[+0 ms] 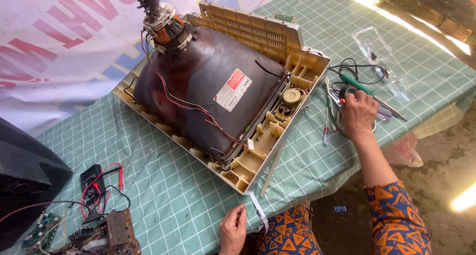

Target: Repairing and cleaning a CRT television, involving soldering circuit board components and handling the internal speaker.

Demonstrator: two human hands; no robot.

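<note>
The right hand [358, 113] is closing over tools [342, 94] right of the television shell [258, 141], while the left hand [233, 230] is resting loosely curled, holding nothing, at the table's near edge [198, 235].

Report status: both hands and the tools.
Right hand reaching into the tool pile. Left hand resting on table edge, empty. Open television shell between them.

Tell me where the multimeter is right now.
In the head view, the black multimeter lies on the checked tablecloth at lower left, just above the loose circuit boards, left of the left hand.

Picture tube [208, 86] in casing [258, 151] mid-table; circuit board [99, 232] left, soldering iron [369, 92] right
</note>
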